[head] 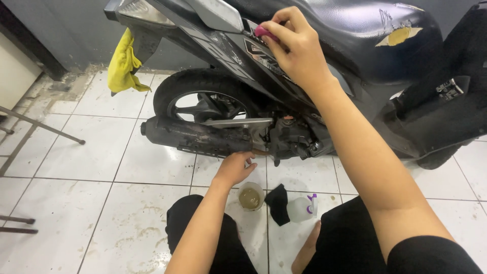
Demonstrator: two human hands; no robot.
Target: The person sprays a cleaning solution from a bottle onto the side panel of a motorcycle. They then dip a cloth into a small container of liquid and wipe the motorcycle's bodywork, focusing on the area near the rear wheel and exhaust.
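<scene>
The person squatted on the white tiled floor (91, 162) beside a black scooter (324, 66). The right hand (297, 43) was raised against the scooter's side panel, its fingers curled together and pinching a small pink object (265, 32), perhaps a sponge or cloth, though only a sliver of it showed between the fingertips. That pink object lay pressed on the panel just below the edge of the seat (355, 20), which had a torn patch showing yellow foam.

The left hand (234, 167) reached low, fingers loosely bent and holding nothing, with its fingertips touching the underside near the rear end of the dark exhaust muffler (195, 136), beside the engine parts.

On the floor between the person's knees stood a small cup of murky brownish liquid (250, 197), a crumpled black cloth (278, 203) just beside it, and a white spray bottle with a purple nozzle (303, 208) touching the cloth. A yellow rag (123, 66) hung from the scooter's tail, above the rear wheel (205, 101).
</scene>
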